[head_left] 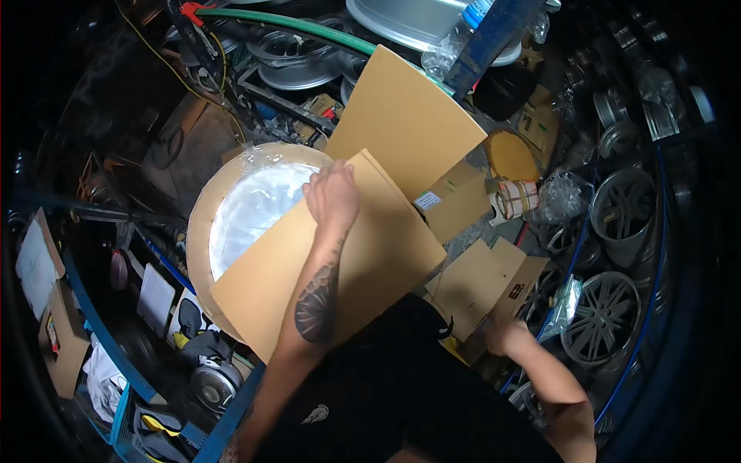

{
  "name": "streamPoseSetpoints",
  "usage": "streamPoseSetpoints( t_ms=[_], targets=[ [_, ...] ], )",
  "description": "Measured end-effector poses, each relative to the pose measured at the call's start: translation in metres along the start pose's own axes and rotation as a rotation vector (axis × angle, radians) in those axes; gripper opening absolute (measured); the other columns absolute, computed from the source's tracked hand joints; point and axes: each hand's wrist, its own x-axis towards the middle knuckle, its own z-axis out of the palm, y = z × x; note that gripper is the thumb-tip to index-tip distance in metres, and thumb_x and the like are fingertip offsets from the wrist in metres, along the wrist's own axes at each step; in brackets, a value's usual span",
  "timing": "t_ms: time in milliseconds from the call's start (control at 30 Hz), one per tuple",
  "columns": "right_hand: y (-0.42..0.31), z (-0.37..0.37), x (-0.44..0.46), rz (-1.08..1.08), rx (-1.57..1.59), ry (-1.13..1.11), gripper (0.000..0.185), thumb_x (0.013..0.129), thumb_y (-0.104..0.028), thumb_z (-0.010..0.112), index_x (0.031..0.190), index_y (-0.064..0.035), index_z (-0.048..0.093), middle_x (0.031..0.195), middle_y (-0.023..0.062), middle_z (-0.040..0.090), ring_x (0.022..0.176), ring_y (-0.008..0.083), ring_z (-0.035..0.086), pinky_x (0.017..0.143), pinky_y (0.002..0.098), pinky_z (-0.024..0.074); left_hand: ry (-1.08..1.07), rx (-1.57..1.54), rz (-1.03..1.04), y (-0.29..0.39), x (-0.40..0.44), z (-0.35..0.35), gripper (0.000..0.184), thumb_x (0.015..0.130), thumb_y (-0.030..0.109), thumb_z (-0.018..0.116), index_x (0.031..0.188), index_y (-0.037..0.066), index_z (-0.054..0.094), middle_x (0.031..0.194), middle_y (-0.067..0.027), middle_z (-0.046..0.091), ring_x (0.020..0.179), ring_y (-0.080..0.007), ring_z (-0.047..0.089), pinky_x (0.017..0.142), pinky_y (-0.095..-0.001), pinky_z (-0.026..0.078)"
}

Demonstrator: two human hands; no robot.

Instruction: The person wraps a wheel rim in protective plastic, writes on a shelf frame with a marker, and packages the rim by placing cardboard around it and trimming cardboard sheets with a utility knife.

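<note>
A large brown cardboard box [386, 224] is right in front of me, one broad flap [401, 116] standing up at its far side. My left hand [333, 197] is closed over the upper edge of its near panel, fingers curled across the board. Behind that panel, to the left, is a round item wrapped in clear plastic [258, 204] inside a cardboard ring [202, 231]; the panel hides its lower right part. My right hand [505, 337] is low at the right, beside a smaller open cardboard box [478, 282]. Blur hides its fingers.
Bare alloy wheels [602, 316] stand on racks at the right, and more wheels [297, 58] lie at the back. A green hose [301, 25] crosses the top. At the lower left, a blue metal rail [231, 417] runs beside gloves and a tape roll [214, 384].
</note>
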Motion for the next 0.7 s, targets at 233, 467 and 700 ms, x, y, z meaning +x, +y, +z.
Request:
streamPoseSetpoints(
  t_ms=[233,467,700],
  targets=[
    [0.031,-0.049,-0.011,0.11,0.632,0.799,0.031,0.1,-0.031,0.061,0.119,-0.0071,0.068,0.096,0.0255,0.07,0.095,0.0464,0.066,0.08,0.0525,0.0523,0.084,0.136,0.049,0.008,0.004,-0.001,0.031,0.098,0.024,0.054,0.124,0.011,0.066,0.135,-0.0221,0.055,0.126,-0.0372,0.051,0.103,-0.0525,0.038],
    [-0.024,-0.153,0.159,-0.398,1.416,0.808,0.028,0.094,-0.029,0.074,0.1,-0.0018,0.071,0.079,0.0016,0.068,0.074,0.0104,0.061,0.069,0.0307,0.0506,-0.002,0.015,0.216,0.001,0.017,0.008,0.039,0.089,0.013,0.057,0.127,0.01,0.062,0.131,-0.0188,0.06,0.132,-0.0355,0.048,0.107,-0.0561,0.036],
    [-0.047,-0.141,0.198,-0.592,1.784,0.458,0.027,0.098,-0.029,0.07,0.103,-0.0024,0.071,0.086,-0.0009,0.069,0.077,0.0087,0.062,0.071,0.0277,0.0505,-0.03,0.008,0.228,0.005,0.009,0.002,0.044,0.088,0.013,0.057,0.131,0.023,0.062,0.119,-0.0153,0.067,0.128,-0.0314,0.052,0.107,-0.0589,0.036]
  ],
)
